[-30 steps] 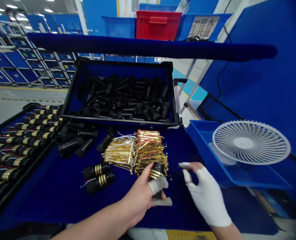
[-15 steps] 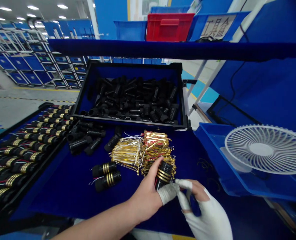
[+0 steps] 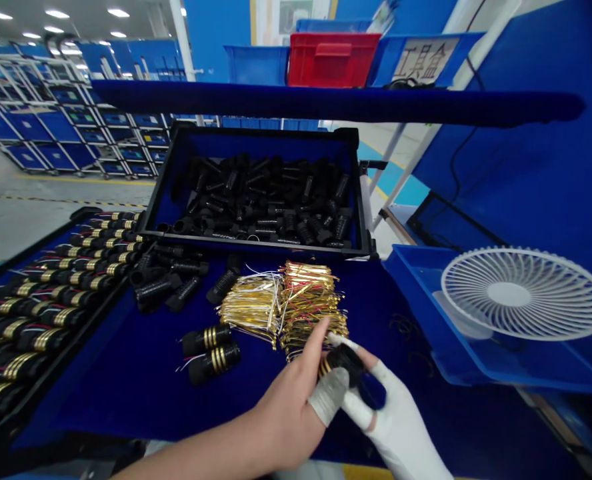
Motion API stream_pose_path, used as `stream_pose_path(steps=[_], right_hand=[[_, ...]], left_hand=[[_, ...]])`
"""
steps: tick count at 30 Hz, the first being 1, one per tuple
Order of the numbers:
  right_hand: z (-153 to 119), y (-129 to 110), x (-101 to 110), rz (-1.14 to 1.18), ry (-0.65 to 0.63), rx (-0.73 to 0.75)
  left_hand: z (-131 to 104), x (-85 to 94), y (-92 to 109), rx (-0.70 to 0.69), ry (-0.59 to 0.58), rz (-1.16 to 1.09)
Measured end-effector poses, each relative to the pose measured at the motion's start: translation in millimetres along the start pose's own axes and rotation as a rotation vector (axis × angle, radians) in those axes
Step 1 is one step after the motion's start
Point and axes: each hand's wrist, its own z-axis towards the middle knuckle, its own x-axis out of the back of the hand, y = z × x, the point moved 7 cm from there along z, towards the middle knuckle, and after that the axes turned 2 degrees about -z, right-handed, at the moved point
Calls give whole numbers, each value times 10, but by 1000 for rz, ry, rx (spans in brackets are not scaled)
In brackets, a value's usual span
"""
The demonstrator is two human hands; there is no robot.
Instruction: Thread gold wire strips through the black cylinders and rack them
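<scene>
The small black cylinder with gold rings (image 3: 340, 363) sits between both hands, low in the middle, just above the blue table (image 3: 126, 387). The left hand (image 3: 289, 413) pinches it with its thumb and a finger that wears a grey cover. The right hand (image 3: 396, 427), in a white glove, pinches the far end of the same part.

It looks light and hard, like plastic. The black part has little ridges, so that is likely the best place to hold it. The gold rings look smooth and could slip or get scratched.

Just behind it lies a pile of thin gold strips with wires (image 3: 286, 303). These look bendy and easy to tangle. Two finished pieces (image 3: 211, 350) lie nearby on the left.
</scene>
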Motion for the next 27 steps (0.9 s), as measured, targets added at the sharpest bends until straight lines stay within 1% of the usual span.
stream_pose_path(steps=[1,2,5,7,9,12,14,16,19,23,25,27], right_hand=[[-8,-35,-5,20,9,17],[-13,-55,-10,40,7,22],[-25,6,-17,112,-37,-31],[-41,123,3,146,-26,-88],[-69,260,-31,197,-50,-160],[-117,375,-160,282,-137,-238],[-140,367,-218,280,-159,-257],[-152,314,-241,228,-153,-265],[-155,176,-218,158,-97,-224],[-188,-40,-160,134,52,-62],[-218,-75,-198,138,79,-46],[-221,-73,-298,194,31,-69]], left_hand=[[4,-16,-46,44,22,-43],[14,-63,-124,120,12,-138],[23,-281,-374,394,-99,-475],[18,-350,-455,494,-125,-582],[10,-338,-492,544,-96,-599],[18,-250,-489,529,-9,-550],[36,-216,-471,488,14,-507],[59,-192,-449,423,34,-447],[62,-173,-437,346,71,-371],[4,-146,-468,312,70,-358],[-2,-57,-494,299,90,-330],[44,52,-530,313,115,-291]])
